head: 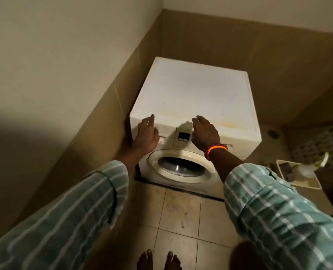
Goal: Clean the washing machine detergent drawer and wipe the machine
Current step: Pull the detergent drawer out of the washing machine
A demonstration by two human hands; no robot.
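Note:
A white front-loading washing machine (193,94) stands in a corner, its round door (181,166) shut. My left hand (147,133) reaches over the upper left of the front panel, covering most of the detergent drawer (162,138), fingers apart and holding nothing. My right hand (205,131), with an orange bracelet at the wrist, hovers at the front top edge beside the small control display (183,136), fingers loosely spread and empty. The machine's top shows faint yellowish stains near the front edge.
Tiled brown walls close in on the machine's left and behind it. A white tray (298,175) with a bottle and small items sits on the floor at the right. Beige floor tiles (179,221) and my bare feet are below.

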